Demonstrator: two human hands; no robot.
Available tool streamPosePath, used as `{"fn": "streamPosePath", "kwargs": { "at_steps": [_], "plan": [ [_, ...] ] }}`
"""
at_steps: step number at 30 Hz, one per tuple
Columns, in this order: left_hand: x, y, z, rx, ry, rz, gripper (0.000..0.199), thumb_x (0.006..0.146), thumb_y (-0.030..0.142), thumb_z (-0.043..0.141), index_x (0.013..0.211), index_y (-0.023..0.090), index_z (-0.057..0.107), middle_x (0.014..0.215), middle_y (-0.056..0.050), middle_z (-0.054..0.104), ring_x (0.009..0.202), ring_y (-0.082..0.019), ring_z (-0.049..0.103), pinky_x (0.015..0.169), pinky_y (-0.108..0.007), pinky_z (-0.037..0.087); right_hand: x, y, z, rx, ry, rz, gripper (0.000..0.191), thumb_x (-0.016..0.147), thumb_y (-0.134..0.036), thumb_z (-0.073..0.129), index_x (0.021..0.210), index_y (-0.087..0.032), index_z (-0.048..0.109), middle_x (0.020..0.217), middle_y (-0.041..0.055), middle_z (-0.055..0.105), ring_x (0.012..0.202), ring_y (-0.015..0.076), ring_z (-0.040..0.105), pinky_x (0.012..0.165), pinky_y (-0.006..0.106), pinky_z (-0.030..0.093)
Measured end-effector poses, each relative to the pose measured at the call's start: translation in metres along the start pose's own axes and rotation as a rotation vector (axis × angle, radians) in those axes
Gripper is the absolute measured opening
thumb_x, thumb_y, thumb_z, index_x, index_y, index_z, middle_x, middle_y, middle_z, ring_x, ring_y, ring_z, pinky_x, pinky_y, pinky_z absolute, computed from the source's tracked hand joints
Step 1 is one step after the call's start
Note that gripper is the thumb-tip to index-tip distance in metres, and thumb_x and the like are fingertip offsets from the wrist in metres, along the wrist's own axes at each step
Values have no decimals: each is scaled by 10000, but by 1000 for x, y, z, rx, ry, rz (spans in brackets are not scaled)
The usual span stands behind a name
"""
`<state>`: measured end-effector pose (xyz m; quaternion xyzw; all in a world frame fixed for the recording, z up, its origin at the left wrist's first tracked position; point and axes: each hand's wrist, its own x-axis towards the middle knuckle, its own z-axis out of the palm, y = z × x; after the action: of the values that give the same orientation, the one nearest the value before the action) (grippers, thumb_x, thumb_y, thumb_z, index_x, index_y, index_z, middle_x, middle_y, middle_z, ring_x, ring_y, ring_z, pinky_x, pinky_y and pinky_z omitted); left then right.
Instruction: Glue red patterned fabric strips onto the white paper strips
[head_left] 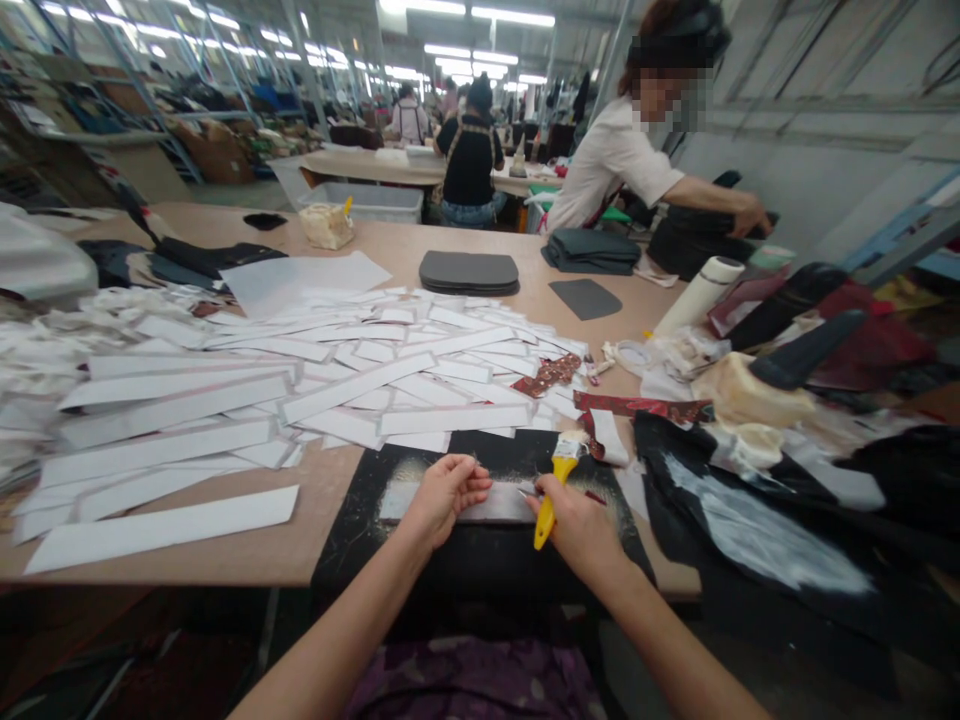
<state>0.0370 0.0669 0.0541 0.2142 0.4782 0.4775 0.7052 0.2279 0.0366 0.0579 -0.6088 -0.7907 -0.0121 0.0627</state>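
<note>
My right hand (581, 525) is closed around a yellow-handled paintbrush (546, 515), its bristles pointing up and away. A thin pointed metal tip also sticks out from that hand toward the left; its kind is unclear. My left hand (452, 492) is closed, thumb and fingers pinched together, and what they hold, if anything, is too small to make out. Both hands are over a pale strip (499, 502) that lies lengthwise on a black mat (349, 540). The left hand hides part of the strip.
Many white strips (217, 410) are heaped beyond and left of the mat. Grey cut panels (469, 272) are stacked farther back. At right are a pale bottle (697, 297), a glue-crusted container (754, 395) and black cloth (697, 500) with white smears. A co-worker (615, 160) stands across the table.
</note>
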Motion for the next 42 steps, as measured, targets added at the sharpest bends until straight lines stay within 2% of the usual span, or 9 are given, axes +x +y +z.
{"fn": "streamPosePath", "kwargs": {
  "at_steps": [7,15,20,25,28,31,34,37,42],
  "plan": [
    [0,-9,-3,137,-2,119,340,640,396,692,766,150,494,638,24,576,522,-70,548,433,-154,421,20,-34,-1,-1,-108,-24,166,861,-355,491,947,-218,529,764,17,631,664,151,625,480,216,299],
    [-4,-13,-2,250,-19,138,379,625,464,666,757,155,492,596,37,566,482,-67,515,442,-171,409,30,-40,-1,31,-127,-65,110,875,-313,485,913,-211,505,788,20,638,675,134,626,494,200,322],
    [-2,-12,-9,357,42,199,332,649,452,628,739,162,495,575,47,538,457,-67,482,414,-170,372,26,-32,3,46,-98,-87,137,897,-308,442,905,-217,544,750,7,642,668,125,625,501,204,323],
    [2,8,-16,511,189,447,243,725,403,575,758,164,547,611,29,540,517,-88,507,471,-193,393,6,2,4,66,44,62,250,884,-407,434,981,-220,568,803,26,660,665,151,631,517,227,355],
    [9,12,-4,755,156,591,173,785,331,523,784,176,599,692,0,593,625,-116,555,597,-229,441,-6,26,2,128,119,193,271,880,-419,428,993,-218,571,815,31,674,677,165,639,545,236,385],
    [19,3,22,1053,-55,672,168,814,244,489,856,183,639,829,-33,627,803,-144,580,761,-254,441,-14,37,2,199,135,262,253,873,-415,434,960,-225,576,791,21,681,677,171,644,562,240,403],
    [29,-9,49,1351,-203,649,207,830,260,481,897,165,652,898,-69,620,888,-176,570,810,-278,430,-17,37,4,205,92,257,226,868,-392,447,949,-223,573,802,19,681,698,172,647,572,241,410],
    [35,-16,68,1614,-242,575,279,848,324,450,859,144,663,888,-106,620,907,-222,565,816,-328,426,-16,35,8,172,7,230,207,868,-373,457,963,-222,561,814,21,674,717,171,645,564,238,404],
    [40,-20,78,1667,-275,494,240,817,333,489,811,168,663,871,-87,650,867,-220,586,751,-308,438,-14,30,8,83,-89,232,205,886,-374,432,975,-222,537,859,37,661,752,178,642,548,240,392]
  ]
}}
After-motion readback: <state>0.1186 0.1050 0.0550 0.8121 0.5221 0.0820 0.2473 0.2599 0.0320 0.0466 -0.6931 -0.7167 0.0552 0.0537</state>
